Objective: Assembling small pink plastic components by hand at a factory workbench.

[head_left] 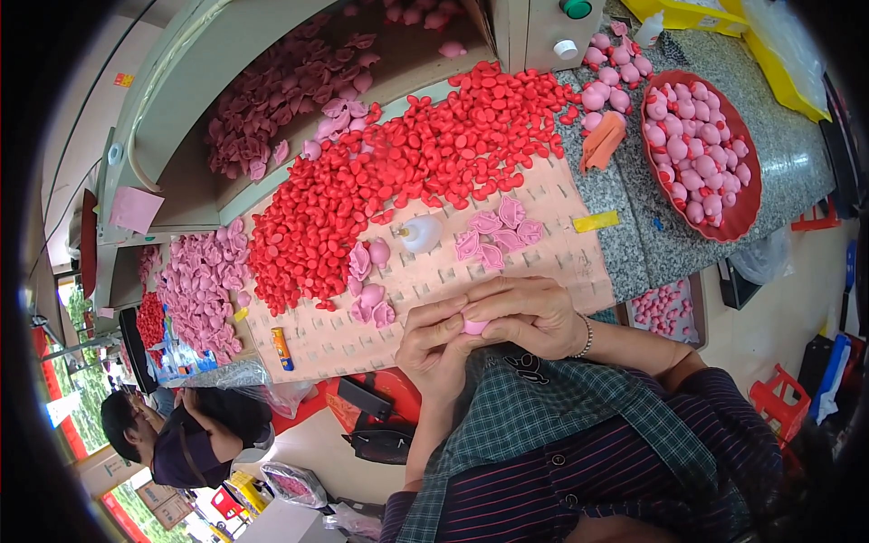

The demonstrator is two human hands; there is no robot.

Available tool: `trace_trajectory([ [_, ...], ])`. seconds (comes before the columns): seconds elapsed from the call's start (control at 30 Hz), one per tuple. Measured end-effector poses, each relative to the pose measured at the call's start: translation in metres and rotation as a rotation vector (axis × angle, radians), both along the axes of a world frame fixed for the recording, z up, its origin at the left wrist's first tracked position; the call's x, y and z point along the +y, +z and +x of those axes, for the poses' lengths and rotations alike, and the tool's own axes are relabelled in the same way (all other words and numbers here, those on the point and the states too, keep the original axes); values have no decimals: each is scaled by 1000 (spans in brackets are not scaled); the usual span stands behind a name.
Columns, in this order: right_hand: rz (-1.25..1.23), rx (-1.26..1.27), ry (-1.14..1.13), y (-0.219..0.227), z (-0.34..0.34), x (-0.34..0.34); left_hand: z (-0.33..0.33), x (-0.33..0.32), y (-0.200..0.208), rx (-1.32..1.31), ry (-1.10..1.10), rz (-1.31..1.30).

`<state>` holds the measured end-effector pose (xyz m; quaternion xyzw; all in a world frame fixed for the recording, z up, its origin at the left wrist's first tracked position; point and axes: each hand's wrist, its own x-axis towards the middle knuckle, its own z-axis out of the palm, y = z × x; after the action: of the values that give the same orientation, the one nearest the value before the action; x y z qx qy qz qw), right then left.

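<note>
Close to my body at the table's front edge, my left hand (432,344) and my right hand (536,317) meet, their fingers closed around a small rounded pink toy part (473,327). Most of that part is hidden by the fingers. Beyond my hands lie several hollow pink shells (490,237) in a loose cluster. A white squeeze bottle (420,234) lies left of them. Further left, a few pink pieces (367,297) sit beside a large heap of small glossy red parts (398,163).
More pink shells (201,294) are piled at far left, near an orange-yellow tube (282,349). A red bowl (735,222) of pink balls with red bits stands right, beside an orange cloth (601,142). A grey machine housing (169,109) rises behind. Another person (204,434) sits lower left.
</note>
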<state>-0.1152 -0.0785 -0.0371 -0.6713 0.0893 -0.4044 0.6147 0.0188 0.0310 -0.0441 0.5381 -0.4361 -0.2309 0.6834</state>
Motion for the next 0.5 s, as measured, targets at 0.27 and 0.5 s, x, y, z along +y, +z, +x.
trace_trajectory([
  [0.27,178,28,-30,-2,-3,10,1,2,-9,92,-82,25],
  [0.5,123,4,-55,-3,3,8,-6,-5,4,457,-114,23],
])
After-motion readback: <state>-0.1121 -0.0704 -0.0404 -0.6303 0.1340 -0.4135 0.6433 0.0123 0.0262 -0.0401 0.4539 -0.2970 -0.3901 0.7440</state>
